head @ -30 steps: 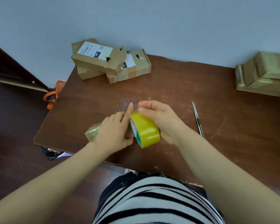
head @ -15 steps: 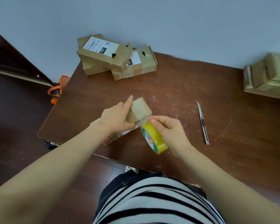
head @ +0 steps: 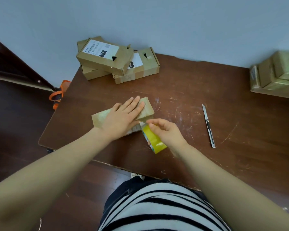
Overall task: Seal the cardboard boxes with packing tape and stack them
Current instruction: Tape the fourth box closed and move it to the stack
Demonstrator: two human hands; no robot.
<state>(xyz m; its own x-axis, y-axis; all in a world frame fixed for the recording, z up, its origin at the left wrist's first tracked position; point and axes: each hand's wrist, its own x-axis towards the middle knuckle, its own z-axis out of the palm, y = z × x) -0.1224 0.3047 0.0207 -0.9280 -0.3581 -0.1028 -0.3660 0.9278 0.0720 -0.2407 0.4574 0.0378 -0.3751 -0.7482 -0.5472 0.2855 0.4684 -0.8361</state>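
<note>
A small cardboard box (head: 147,109) wrapped in shiny tape lies flat in the middle of the brown table (head: 198,100). My left hand (head: 123,116) presses flat on its top with straight fingers. Just to the right and nearer me, my right hand (head: 167,132) grips a yellow roll of packing tape (head: 153,141), held on edge against the box's near right corner. A short strip of clear tape runs from the roll to the box.
Three labelled cardboard boxes (head: 107,57) lie piled at the table's back left against the wall. A stack of taped boxes (head: 277,75) sits at the far right edge. A utility knife (head: 208,125) lies right of my hands. An orange object (head: 58,94) lies on the floor at left.
The box has gone from tilted up in my left hand to lying flat under my open palm. The tape roll moved down and toward me, to the box's near right corner.
</note>
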